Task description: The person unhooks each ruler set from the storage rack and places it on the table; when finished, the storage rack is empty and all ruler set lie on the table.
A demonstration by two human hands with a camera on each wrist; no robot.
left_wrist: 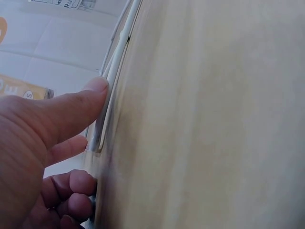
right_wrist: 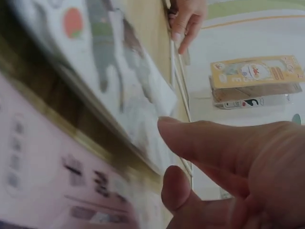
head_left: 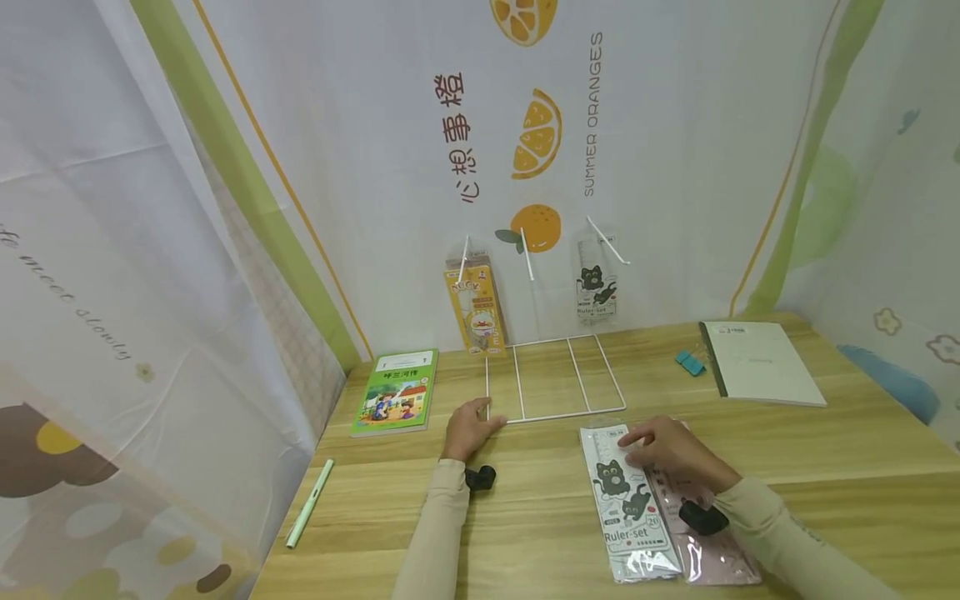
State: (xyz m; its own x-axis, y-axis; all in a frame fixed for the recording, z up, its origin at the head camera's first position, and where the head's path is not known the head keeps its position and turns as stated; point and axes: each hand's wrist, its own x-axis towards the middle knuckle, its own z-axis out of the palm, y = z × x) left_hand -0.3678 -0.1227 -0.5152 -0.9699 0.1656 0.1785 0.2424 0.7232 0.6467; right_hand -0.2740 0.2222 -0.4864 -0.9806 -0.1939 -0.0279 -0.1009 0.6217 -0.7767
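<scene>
At its front left corner, a white wire display rack (head_left: 566, 415) is held by my left hand (head_left: 467, 433); in the left wrist view the thumb (left_wrist: 95, 88) lies against the wire and the fingers are bent beyond it. My right hand (head_left: 670, 450) is over the upper end of a flat ruler set pack (head_left: 628, 508) with black cats on it. Its thumb and forefinger are spread apart, close to the pack's edge. A pink pack (head_left: 712, 557) lies partly under the right wrist, beside the ruler set.
On the rack's hooks hang a yellow boxed pack (head_left: 477, 312) and another ruler set (head_left: 597, 287). A green book (head_left: 396, 392) and a pale green pen (head_left: 310, 504) lie left. A teal binder clip (head_left: 690, 363) and a white notebook (head_left: 765, 364) lie at the right, before the curtain.
</scene>
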